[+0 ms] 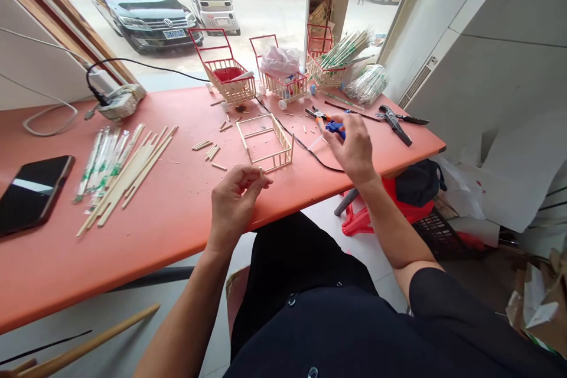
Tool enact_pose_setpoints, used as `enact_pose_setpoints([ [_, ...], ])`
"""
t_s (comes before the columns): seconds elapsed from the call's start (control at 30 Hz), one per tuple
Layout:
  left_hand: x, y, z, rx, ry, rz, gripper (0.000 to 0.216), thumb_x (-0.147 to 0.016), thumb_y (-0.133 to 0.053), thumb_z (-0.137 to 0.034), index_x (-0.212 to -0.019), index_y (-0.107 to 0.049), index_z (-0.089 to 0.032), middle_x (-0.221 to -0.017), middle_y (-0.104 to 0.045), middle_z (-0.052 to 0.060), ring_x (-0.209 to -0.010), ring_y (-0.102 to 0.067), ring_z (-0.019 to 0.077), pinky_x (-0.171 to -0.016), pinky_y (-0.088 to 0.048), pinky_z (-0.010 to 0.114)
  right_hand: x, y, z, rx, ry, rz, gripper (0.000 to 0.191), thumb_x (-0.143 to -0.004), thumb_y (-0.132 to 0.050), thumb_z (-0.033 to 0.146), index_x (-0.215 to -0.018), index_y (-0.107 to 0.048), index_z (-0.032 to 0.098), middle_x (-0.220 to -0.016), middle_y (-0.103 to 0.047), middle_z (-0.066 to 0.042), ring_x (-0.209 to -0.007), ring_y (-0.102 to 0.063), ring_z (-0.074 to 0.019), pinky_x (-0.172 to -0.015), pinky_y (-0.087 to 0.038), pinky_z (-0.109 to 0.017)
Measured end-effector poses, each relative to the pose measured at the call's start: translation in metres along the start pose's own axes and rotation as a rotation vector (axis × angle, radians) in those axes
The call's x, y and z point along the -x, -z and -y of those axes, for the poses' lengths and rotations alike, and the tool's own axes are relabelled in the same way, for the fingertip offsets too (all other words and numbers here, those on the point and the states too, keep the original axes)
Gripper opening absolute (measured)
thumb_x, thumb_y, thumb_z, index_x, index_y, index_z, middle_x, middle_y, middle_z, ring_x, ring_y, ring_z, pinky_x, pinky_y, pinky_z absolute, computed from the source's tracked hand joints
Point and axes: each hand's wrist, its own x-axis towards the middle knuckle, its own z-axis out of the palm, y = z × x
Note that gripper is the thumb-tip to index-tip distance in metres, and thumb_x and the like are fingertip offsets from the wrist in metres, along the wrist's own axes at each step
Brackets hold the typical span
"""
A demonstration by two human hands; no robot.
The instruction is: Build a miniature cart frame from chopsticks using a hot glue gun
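My left hand (234,201) hovers at the near edge of the orange table (177,212), fingers pinched on a short wooden stick piece (261,172). Just beyond it stands an open basket frame of wooden sticks (267,142). My right hand (352,147) is out to the right over the table, fingers curled around a blue glue gun (335,127) with a black cable trailing from it. Orange-handled pliers (315,113) lie just behind that hand.
Loose and wrapped chopsticks (119,168) lie left of centre, a black phone (31,192) at far left, a power strip (117,101) behind. Small stick-built carts (228,80) line the far edge by the window. Black cutters (396,123) lie far right; a red stool (367,215) stands below.
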Motion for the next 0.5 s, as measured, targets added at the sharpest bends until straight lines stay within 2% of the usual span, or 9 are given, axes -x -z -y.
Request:
enact_pose_setpoints([
  [0.03, 0.000, 0.000, 0.003, 0.015, 0.017, 0.012, 0.014, -0.089, -0.076, -0.032, -0.094, -0.066, -0.024, -0.085, -0.078, 0.001, -0.081, -0.080, 0.0198, -0.081, -0.063, 0.033, -0.009, 0.002, -0.014, 0.125, -0.081, -0.007, 0.036, -0.098, -0.081, 0.036, -0.128, -0.072, 0.018, -0.135, -0.069, -0.020, -0.122, -0.064, -0.0355, -0.107, -0.053, -0.052],
  [0.1, 0.002, -0.001, 0.008, 0.024, 0.040, 0.022, 0.012, -0.092, -0.074, -0.032, -0.096, -0.066, -0.024, -0.086, -0.080, 0.002, -0.080, -0.080, 0.0192, -0.079, -0.062, 0.033, -0.022, 0.003, -0.035, 0.312, -0.210, 0.086, 0.048, -0.092, -0.086, 0.032, -0.133, -0.069, 0.014, -0.144, -0.063, -0.026, -0.129, -0.060, -0.0405, -0.110, -0.051, -0.056],
  [0.2, 0.004, -0.003, 0.011, 0.023, 0.044, 0.015, 0.014, -0.093, -0.073, -0.034, -0.097, -0.066, -0.023, -0.087, -0.082, 0.003, -0.079, -0.079, 0.0194, -0.079, -0.061, 0.033, -0.030, -0.004, -0.042, 0.484, -0.315, 0.239, 0.048, -0.098, -0.077, 0.031, -0.138, -0.063, 0.009, -0.149, -0.060, -0.028, -0.134, -0.059, -0.0413, -0.111, -0.052, -0.055],
  [0.33, 0.006, -0.003, 0.012, 0.022, 0.060, 0.025, 0.016, -0.092, -0.074, -0.037, -0.096, -0.067, -0.023, -0.086, -0.082, 0.003, -0.078, -0.079, 0.0197, -0.079, -0.062, 0.033, -0.033, -0.014, -0.034, 0.560, -0.377, 0.334, 0.042, -0.104, -0.061, 0.023, -0.141, -0.057, 0.004, -0.153, -0.057, -0.031, -0.139, -0.058, -0.0398, -0.111, -0.054, -0.051],
  [0.5, 0.006, -0.002, 0.014, -0.008, 0.053, 0.032, 0.017, -0.093, -0.073, -0.040, -0.096, -0.070, -0.023, -0.087, -0.083, 0.004, -0.079, -0.079, 0.0204, -0.080, -0.062, 0.034, -0.037, -0.017, -0.038, 0.495, -0.381, 0.308, 0.042, -0.099, -0.065, 0.017, -0.139, -0.059, 0.003, -0.151, -0.059, -0.033, -0.140, -0.060, -0.0409, -0.113, -0.054, -0.050],
])
